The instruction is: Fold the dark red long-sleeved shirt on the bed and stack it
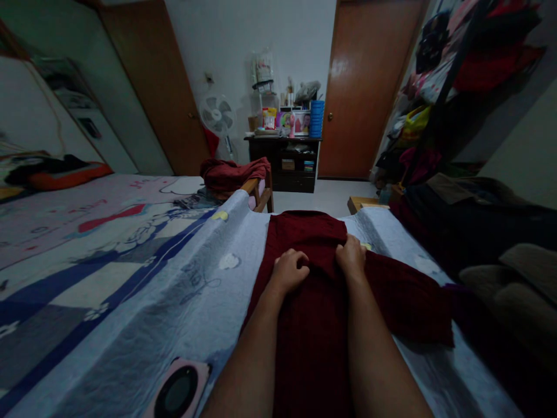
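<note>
A dark red garment (311, 325) lies spread on a pale blue patterned sheet (209, 284), with one part reaching out to the right. My left hand (291, 270) rests on the upper part of the garment, fingers curled with a gap between thumb and forefinger. At the garment's upper right edge, my right hand (351, 253) has its fingers closed on the cloth; the fingertips are partly hidden.
A pink device with a round black face (177, 390) lies at the lower left. Dark clothes (491, 220) are piled along the right. Beyond the sheet stand a wooden frame with reddish cloth (235, 174), a black cabinet (282, 177) and a fan (217, 114).
</note>
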`<act>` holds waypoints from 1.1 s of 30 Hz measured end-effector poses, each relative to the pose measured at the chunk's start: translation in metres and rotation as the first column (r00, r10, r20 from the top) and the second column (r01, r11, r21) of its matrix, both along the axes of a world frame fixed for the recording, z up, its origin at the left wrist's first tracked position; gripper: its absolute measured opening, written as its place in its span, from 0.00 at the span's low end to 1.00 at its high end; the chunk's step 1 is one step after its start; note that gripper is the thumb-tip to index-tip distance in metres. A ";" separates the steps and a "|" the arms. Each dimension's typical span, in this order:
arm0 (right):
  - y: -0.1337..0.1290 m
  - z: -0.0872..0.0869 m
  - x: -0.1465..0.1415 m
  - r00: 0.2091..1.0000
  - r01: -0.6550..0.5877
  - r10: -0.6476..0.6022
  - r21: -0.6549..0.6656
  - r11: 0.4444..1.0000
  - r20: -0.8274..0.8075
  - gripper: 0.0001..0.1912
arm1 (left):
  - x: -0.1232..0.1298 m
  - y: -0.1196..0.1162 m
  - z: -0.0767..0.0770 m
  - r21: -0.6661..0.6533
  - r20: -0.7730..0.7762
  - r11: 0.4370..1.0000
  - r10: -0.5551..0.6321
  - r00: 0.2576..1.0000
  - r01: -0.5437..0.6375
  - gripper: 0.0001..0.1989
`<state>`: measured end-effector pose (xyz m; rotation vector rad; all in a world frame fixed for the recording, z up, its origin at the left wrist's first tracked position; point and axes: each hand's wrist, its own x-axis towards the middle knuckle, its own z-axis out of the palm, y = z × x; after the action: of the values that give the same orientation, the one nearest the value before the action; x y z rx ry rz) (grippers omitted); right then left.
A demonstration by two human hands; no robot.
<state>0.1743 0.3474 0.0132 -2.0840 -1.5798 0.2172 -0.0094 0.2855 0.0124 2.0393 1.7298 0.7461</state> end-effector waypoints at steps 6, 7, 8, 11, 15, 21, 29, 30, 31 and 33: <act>-0.001 0.002 0.008 0.994 0.089 -0.083 -0.091 0.992 0.067 0.21 | -0.012 0.007 -0.002 0.110 0.132 0.965 0.221 0.966 -0.236 0.19; -0.002 0.002 0.008 0.992 0.096 -0.088 -0.093 0.991 0.088 0.20 | -0.013 0.008 -0.003 0.098 0.098 0.959 0.257 0.962 -0.266 0.20; -0.002 0.003 0.008 0.990 0.103 -0.093 -0.093 0.990 0.106 0.18 | -0.014 0.008 -0.005 0.083 0.061 0.954 0.283 0.957 -0.287 0.20; -0.004 0.008 0.007 0.988 0.102 -0.092 -0.078 0.992 0.123 0.14 | -0.013 0.007 -0.010 0.038 -0.055 0.954 0.299 0.953 -0.297 0.16; -0.006 0.019 0.007 0.995 0.068 -0.069 0.015 0.998 0.077 0.14 | -0.007 0.004 -0.019 -0.022 -0.195 0.967 0.246 0.949 -0.255 0.26; -0.006 0.021 0.004 0.990 0.131 -0.136 0.153 0.980 0.026 0.15 | -0.004 0.002 -0.026 -0.062 -0.270 0.972 0.204 0.941 -0.228 0.28; -0.004 0.016 0.002 0.992 0.114 -0.111 -0.060 0.992 0.054 0.19 | -0.008 0.006 -0.013 0.049 -0.082 0.968 0.248 0.965 -0.244 0.17; -0.005 0.017 0.002 0.993 0.109 -0.106 -0.053 0.993 0.052 0.18 | -0.010 0.007 -0.014 0.044 -0.074 0.966 0.259 0.963 -0.256 0.18; -0.005 0.017 0.002 0.994 0.104 -0.102 -0.043 0.994 0.047 0.17 | -0.011 0.008 -0.017 0.027 -0.082 0.965 0.261 0.962 -0.260 0.20; -0.007 0.018 0.001 0.994 0.102 -0.102 -0.020 0.995 0.032 0.15 | -0.013 0.009 -0.023 -0.015 -0.134 0.969 0.244 0.960 -0.248 0.21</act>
<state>0.1752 0.3406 0.0314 -2.1874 -1.4897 0.1673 -0.0227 0.2949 -0.0109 1.9111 2.0844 0.6635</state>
